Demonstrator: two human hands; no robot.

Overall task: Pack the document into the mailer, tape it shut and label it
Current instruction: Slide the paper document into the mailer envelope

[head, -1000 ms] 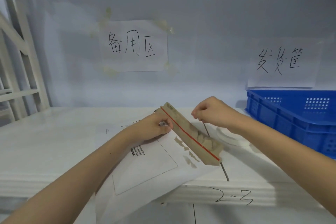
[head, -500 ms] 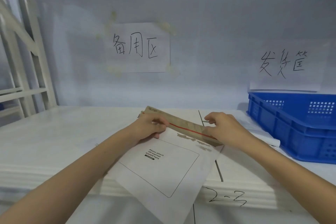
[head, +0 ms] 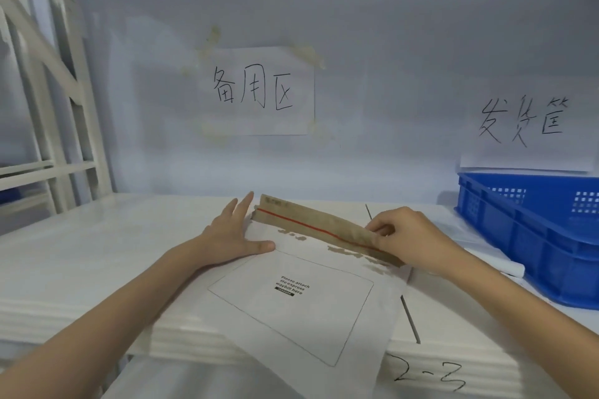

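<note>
Two hands on mailer (head: 301,308), right hand (head: 405,236) grip pinching flap (head: 311,223), left hand (head: 236,230) flat

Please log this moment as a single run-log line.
left hand: flat on white paper mailer | right hand: pinching brown flap | seal: unfinished

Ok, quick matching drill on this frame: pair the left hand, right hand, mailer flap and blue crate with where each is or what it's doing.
1 left hand
2 right hand
3 mailer flap
4 blue crate

A raised off the mailer, red line along it
B spread flat on the mailer's left corner
C on the shelf, far right
D pinching the flap's right end

Pairs: 1-B, 2-D, 3-A, 4-C
</note>
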